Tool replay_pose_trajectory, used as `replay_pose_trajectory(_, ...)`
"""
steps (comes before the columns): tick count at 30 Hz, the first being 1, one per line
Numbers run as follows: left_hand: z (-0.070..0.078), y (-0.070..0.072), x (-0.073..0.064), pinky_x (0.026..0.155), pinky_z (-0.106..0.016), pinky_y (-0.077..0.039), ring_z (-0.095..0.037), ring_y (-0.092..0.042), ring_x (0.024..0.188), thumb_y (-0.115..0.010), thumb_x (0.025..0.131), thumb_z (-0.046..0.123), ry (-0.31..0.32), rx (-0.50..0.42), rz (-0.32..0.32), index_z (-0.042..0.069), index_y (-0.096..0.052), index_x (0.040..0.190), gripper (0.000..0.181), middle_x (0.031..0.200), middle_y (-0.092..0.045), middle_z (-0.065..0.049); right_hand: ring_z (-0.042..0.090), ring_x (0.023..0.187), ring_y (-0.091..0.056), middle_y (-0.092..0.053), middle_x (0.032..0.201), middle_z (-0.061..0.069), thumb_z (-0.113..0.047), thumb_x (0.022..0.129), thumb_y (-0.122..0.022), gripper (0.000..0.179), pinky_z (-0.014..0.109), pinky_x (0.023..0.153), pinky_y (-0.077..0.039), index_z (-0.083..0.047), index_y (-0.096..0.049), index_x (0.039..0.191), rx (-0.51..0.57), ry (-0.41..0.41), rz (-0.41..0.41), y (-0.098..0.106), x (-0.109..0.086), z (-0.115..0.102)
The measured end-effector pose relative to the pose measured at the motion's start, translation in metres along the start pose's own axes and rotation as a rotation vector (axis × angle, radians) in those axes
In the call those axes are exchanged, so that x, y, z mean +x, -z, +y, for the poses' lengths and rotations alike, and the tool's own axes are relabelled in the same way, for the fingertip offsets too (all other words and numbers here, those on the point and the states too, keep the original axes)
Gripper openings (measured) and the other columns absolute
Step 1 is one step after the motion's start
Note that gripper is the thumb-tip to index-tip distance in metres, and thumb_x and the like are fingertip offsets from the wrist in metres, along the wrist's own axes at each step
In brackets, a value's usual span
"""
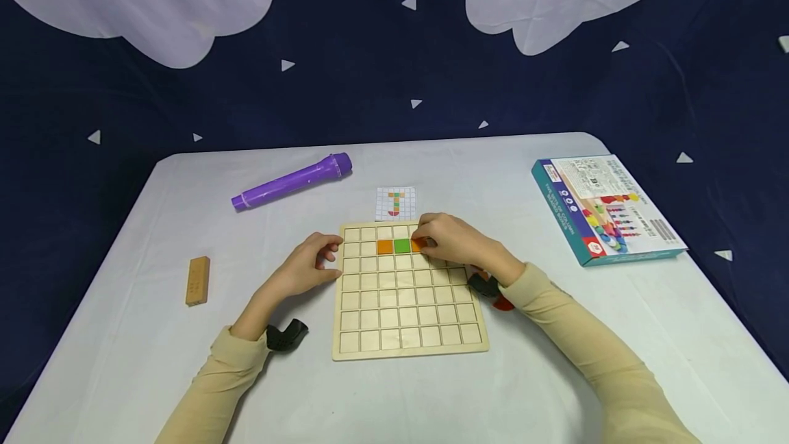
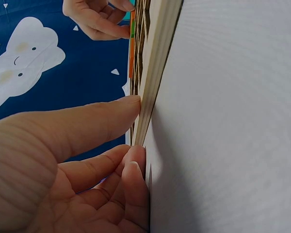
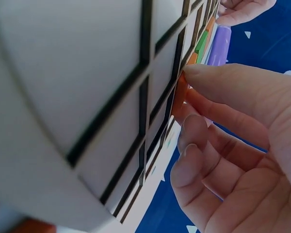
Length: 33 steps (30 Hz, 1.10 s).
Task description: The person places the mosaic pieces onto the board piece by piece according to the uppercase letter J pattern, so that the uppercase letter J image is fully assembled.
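A light wooden grid board (image 1: 394, 300) lies flat on the table. In one of its upper rows sit an orange square tile (image 1: 385, 247) and a green square tile (image 1: 401, 246), side by side. My right hand (image 1: 453, 238) pinches another orange tile (image 3: 179, 97) between thumb and forefinger at the cell right of the green one. My left hand (image 1: 311, 262) rests its thumb (image 2: 121, 114) and fingertips, spread apart, against the board's left edge. A small pattern card (image 1: 396, 204) with a coloured figure on a grid lies just behind the board.
Behind on the left lies a purple toy microphone (image 1: 290, 185). A small wooden block (image 1: 198, 281) is at far left, a flat game box (image 1: 610, 207) at right. Partly hidden under the right wrist is a red piece (image 1: 503, 303). Each wrist carries a black mount (image 1: 287, 336).
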<state>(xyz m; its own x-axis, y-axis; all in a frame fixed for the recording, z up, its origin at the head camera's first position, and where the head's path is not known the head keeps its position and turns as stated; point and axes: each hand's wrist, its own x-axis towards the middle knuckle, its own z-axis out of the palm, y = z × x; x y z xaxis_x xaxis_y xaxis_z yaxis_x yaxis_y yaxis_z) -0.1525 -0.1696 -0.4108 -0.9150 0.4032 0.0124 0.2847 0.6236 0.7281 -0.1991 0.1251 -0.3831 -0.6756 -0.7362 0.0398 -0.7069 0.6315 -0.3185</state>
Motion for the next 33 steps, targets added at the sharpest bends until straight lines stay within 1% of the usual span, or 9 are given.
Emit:
replay_pose_trajectory(10, 0.001, -0.001, 0.000, 0.067, -0.019, -0.042, -0.019, -0.051, 0.086, -0.071, 0.077, 0.000, -0.004, -0.008, 0.001, -0.009, -0.049, 0.125, 0.053, 0.102, -0.053, -0.017, 0.009, 0.073, -0.052, -0.065, 0.090, 0.005, -0.009, 0.082, -0.069, 0.015, 0.022, 0.066, -0.045, -0.006, -0.073, 0.096, -0.006, 0.009, 0.005, 0.000, 0.000, -0.002)
replay_pose_trajectory(13, 0.001, -0.001, -0.001, 0.067, -0.019, -0.043, -0.019, -0.051, 0.087, -0.071, 0.077, 0.000, 0.004, -0.007, 0.000, -0.009, -0.049, 0.125, 0.053, 0.103, -0.053, -0.017, 0.010, 0.073, -0.051, -0.065, 0.091, 0.005, -0.010, 0.082, -0.069, 0.017, 0.022, 0.066, -0.044, -0.006, -0.072, 0.098, -0.009, 0.000, 0.002, 0.001, -0.002, -0.001)
replay_pose_trajectory(16, 0.001, 0.000, -0.001, 0.067, -0.018, -0.043, -0.019, -0.051, 0.087, -0.070, 0.077, 0.000, 0.010, -0.005, -0.003, -0.009, -0.049, 0.126, 0.054, 0.103, -0.053, -0.017, 0.012, 0.075, -0.053, -0.065, 0.093, 0.006, -0.009, 0.082, -0.069, 0.018, 0.024, 0.068, -0.046, -0.005, -0.072, 0.099, -0.001, -0.005, 0.010, 0.004, -0.004, -0.001)
replay_pose_trajectory(20, 0.002, 0.001, -0.002, 0.067, -0.018, -0.043, -0.018, -0.050, 0.086, -0.070, 0.078, 0.000, 0.015, -0.005, -0.009, -0.008, -0.049, 0.126, 0.054, 0.103, -0.053, -0.016, 0.013, 0.076, -0.056, -0.065, 0.094, 0.008, -0.008, 0.082, -0.069, 0.019, 0.025, 0.068, -0.048, -0.004, -0.072, 0.100, 0.022, -0.013, 0.036, 0.011, -0.010, 0.001)
replay_pose_trajectory(26, 0.004, 0.002, -0.002, 0.067, -0.019, -0.042, -0.018, -0.050, 0.086, -0.070, 0.078, 0.001, 0.019, -0.001, -0.012, -0.008, -0.049, 0.126, 0.054, 0.103, -0.053, -0.015, 0.012, 0.069, -0.050, -0.066, 0.094, 0.010, -0.008, 0.082, -0.069, 0.021, 0.023, 0.063, -0.043, -0.001, -0.071, 0.102, 0.035, -0.037, 0.067, 0.017, -0.020, 0.004)
replay_pose_trajectory(28, 0.003, 0.002, -0.002, 0.067, -0.018, -0.042, -0.018, -0.050, 0.086, -0.070, 0.078, 0.001, 0.020, 0.000, -0.011, -0.008, -0.049, 0.126, 0.054, 0.103, -0.053, -0.015, 0.011, 0.068, -0.050, -0.066, 0.094, 0.010, -0.008, 0.082, -0.068, 0.021, 0.022, 0.063, -0.043, 0.000, -0.071, 0.101, 0.030, -0.045, 0.070, 0.018, -0.025, 0.005)
replay_pose_trajectory(33, 0.002, 0.000, -0.001, 0.067, -0.018, -0.042, -0.019, -0.051, 0.087, -0.070, 0.078, 0.000, 0.010, -0.003, -0.009, -0.008, -0.049, 0.126, 0.054, 0.103, -0.053, -0.016, 0.010, 0.068, -0.050, -0.065, 0.094, 0.009, -0.008, 0.082, -0.068, 0.022, 0.021, 0.063, -0.045, -0.001, -0.071, 0.102, 0.027, -0.098, 0.064, 0.020, -0.041, 0.008)
